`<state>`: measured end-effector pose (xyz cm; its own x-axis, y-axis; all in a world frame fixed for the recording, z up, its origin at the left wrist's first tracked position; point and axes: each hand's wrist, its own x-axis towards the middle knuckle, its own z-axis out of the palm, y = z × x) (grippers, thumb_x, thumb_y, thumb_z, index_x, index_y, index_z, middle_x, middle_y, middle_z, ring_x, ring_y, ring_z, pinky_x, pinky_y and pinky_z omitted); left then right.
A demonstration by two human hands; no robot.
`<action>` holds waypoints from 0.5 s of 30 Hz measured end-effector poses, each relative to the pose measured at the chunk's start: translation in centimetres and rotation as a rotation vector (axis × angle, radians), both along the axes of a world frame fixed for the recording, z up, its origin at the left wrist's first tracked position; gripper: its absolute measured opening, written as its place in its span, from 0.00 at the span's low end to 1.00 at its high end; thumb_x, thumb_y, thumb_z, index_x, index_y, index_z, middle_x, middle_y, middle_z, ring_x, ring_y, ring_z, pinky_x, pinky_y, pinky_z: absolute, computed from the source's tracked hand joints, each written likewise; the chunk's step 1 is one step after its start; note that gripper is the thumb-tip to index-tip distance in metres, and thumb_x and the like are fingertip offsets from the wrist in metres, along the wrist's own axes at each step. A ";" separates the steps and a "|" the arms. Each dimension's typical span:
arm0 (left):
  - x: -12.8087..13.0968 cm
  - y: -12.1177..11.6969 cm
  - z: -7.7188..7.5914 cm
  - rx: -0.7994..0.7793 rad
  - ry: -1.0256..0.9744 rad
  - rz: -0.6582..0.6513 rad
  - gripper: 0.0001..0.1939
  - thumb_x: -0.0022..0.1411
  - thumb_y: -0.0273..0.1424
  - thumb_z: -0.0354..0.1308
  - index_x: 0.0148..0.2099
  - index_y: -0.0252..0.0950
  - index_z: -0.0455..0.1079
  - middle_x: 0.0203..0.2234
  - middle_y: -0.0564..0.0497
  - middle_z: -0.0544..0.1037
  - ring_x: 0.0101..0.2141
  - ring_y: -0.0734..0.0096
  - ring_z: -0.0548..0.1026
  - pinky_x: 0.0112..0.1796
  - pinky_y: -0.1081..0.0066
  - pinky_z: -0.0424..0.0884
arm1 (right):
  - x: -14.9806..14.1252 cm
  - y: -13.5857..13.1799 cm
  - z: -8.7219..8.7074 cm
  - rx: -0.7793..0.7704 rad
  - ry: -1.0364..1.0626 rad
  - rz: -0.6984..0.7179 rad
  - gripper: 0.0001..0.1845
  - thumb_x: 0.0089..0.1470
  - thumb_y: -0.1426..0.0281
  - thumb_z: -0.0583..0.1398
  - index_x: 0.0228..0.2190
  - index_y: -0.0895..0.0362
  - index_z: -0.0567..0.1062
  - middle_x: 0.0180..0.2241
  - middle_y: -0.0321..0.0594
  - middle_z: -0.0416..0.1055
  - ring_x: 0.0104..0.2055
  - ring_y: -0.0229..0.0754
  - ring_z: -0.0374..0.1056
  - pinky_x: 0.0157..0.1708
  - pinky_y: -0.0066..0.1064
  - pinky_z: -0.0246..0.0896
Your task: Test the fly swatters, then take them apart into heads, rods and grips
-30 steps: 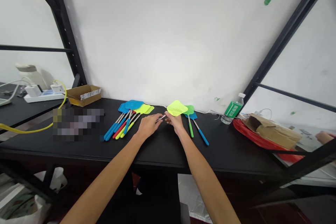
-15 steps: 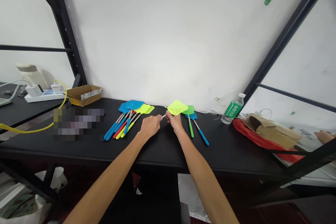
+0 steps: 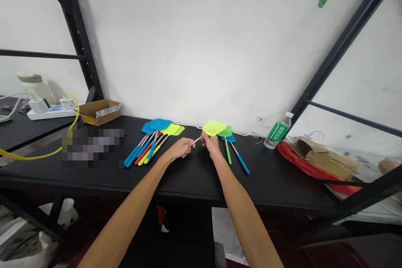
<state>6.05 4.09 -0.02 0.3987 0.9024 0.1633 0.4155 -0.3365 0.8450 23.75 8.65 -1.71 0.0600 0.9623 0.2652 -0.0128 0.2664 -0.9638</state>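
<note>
Between my two hands is a yellow fly swatter [image 3: 214,127] with a mesh head and a thin metal rod. My right hand [image 3: 211,144] pinches it just below the head. Further down the rod, my left hand [image 3: 181,148] is closed around it, hiding most of its handle. To the left lies a bunch of fly swatters [image 3: 160,124] with blue, yellow and red handles, heads toward the wall. Right of my right hand are a green fly swatter [image 3: 228,150] and a blue fly swatter [image 3: 241,161], their heads overlapping.
On the black table [image 3: 194,180] an open cardboard box [image 3: 99,113] stands at the back left, near a power strip [image 3: 52,112] and yellow cable. A water bottle [image 3: 278,130] is at right, beside a red bag [image 3: 298,165] with torn cardboard [image 3: 329,157]. A white wall rises behind.
My left hand has slid left and down along the rod, away from my right hand, so more metal shows between them. The other swatters lie as before.
</note>
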 end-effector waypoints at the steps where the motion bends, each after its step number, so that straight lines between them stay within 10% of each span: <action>1: -0.1 0.0 0.0 0.030 0.034 0.008 0.22 0.68 0.47 0.40 0.36 0.37 0.65 0.15 0.59 0.62 0.13 0.76 0.61 0.21 0.74 0.59 | 0.1 0.0 0.0 -0.005 -0.008 -0.005 0.24 0.46 0.49 0.64 0.29 0.60 0.78 0.26 0.41 0.73 0.29 0.39 0.69 0.22 0.25 0.62; 15: -0.3 -0.8 0.5 0.474 0.676 0.278 0.22 0.71 0.45 0.38 0.46 0.43 0.72 0.33 0.47 0.80 0.35 0.59 0.77 0.32 0.70 0.61 | 1.6 1.0 -0.5 -0.040 -0.057 -0.248 0.23 0.48 0.50 0.61 0.28 0.58 0.78 0.24 0.40 0.74 0.27 0.40 0.69 0.22 0.28 0.64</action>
<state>5.76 3.33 0.46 0.3209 0.8783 0.3545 0.8969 -0.4020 0.1842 25.34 9.66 -2.18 0.2814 0.9298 0.2372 0.1031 0.2164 -0.9708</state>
